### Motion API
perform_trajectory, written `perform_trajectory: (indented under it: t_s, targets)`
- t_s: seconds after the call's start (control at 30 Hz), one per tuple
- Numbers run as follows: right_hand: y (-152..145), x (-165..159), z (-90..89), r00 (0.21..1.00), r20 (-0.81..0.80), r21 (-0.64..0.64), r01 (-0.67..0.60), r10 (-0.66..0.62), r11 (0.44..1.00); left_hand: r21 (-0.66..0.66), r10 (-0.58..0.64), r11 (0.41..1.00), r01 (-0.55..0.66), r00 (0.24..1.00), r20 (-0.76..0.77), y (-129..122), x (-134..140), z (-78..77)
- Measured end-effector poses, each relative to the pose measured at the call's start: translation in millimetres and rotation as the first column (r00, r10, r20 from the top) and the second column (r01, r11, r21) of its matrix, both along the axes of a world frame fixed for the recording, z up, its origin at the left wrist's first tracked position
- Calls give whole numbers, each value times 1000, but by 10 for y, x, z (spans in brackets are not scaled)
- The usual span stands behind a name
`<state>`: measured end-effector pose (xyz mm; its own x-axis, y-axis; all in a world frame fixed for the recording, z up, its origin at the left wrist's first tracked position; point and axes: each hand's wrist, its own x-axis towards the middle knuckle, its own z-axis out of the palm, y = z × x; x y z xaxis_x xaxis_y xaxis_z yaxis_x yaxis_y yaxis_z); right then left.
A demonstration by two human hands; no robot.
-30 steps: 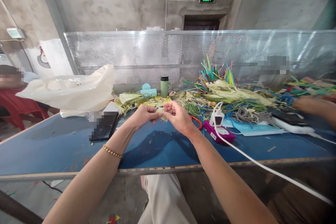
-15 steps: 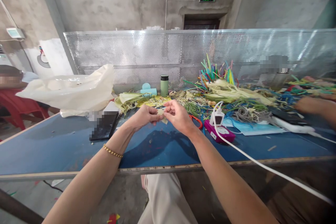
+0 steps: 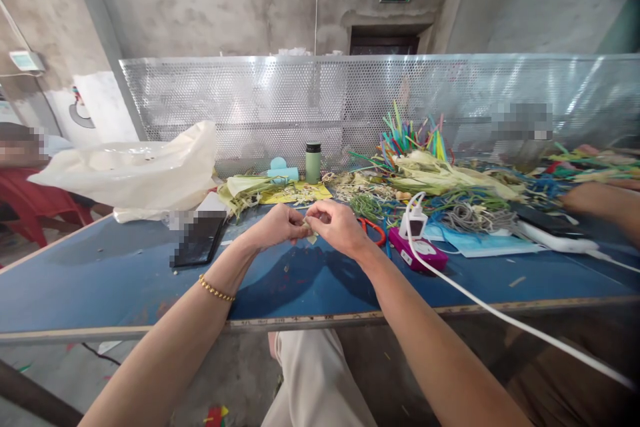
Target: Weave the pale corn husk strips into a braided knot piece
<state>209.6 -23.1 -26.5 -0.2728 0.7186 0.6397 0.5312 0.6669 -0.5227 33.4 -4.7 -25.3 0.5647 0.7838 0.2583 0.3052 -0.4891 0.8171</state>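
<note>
My left hand (image 3: 281, 225) and my right hand (image 3: 336, 223) meet above the blue table (image 3: 295, 293), fingertips pinched together. Between them is a small pale yellow-green piece of husk (image 3: 312, 238), mostly hidden by the fingers, with one end poking out below. Just beyond the hands lies a yellow sheet (image 3: 280, 195) strewn with pale scraps. Close to my right hand are red-handled scissors (image 3: 376, 232), partly hidden by the wrist, and a heap of green cords (image 3: 367, 205).
A large cream plastic bag (image 3: 135, 173) and a black tablet-like object (image 3: 201, 240) are on the left. Behind stand a green bottle (image 3: 313, 163) and husk leaves (image 3: 430, 173). A purple box (image 3: 420, 250) with a white cable (image 3: 480, 303) sits right. A co-worker's arm (image 3: 600, 203) reaches in.
Both hands have dropped slightly. My right fingers have curled in closer against the left ones, and less of the pale piece shows now.
</note>
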Motion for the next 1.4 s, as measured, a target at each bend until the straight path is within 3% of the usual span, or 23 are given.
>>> perform_trajectory:
  t_s: [0.27,0.43,0.53,0.63,0.73,0.9,1.03,1.3,1.4]
  targets:
    - [82,38,-18,987,-161,31,-26,30,999,12,-68,997,71,988,-138,-86,24,50]
    - [119,47,-21,968,-249,22,-42,46,999,-71,-85,994,84,996,-16,-122,13,75]
    - [128,71,-6,945,-326,1,17,-16,1000,-170,-65,982,87,990,127,-115,5,90]
    - [115,95,20,915,-396,-67,58,-80,996,-230,-20,970,79,968,249,-81,3,91]
    - [71,90,40,917,-392,-162,3,-68,987,-227,42,973,33,947,318,-44,9,78]
    - [15,40,45,906,-421,-195,-128,35,972,-231,45,972,33,944,327,-45,26,66]
    - [32,24,37,866,-500,-203,-96,-19,974,-246,9,966,73,949,316,-65,29,78]
    - [46,8,22,857,-508,-154,6,-84,988,-275,-41,953,124,956,289,-112,21,117]
    - [36,-4,24,858,-509,-174,-25,-68,984,-265,-34,957,115,955,294,-99,21,100]
